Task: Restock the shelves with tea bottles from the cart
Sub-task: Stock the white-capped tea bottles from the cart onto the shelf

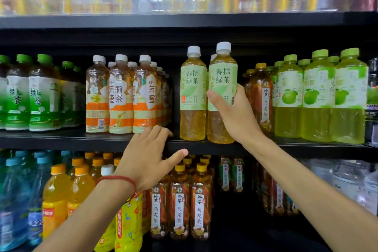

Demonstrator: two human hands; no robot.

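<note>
Two grips — your right grip (235, 116) wraps the green tea bottle (223, 75), left grip (147, 155) spread — seat it upright, label forward.

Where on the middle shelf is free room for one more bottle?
A narrow gap between the orange-label bottles and the standing green tea bottle, beside the left hand. Elsewhere the shelf is crowded; the right hand grips the next bottle.

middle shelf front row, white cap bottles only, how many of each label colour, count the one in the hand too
orange label bottles: 3
pale green label bottles: 2 (right hand grips one)
total: 5
</note>
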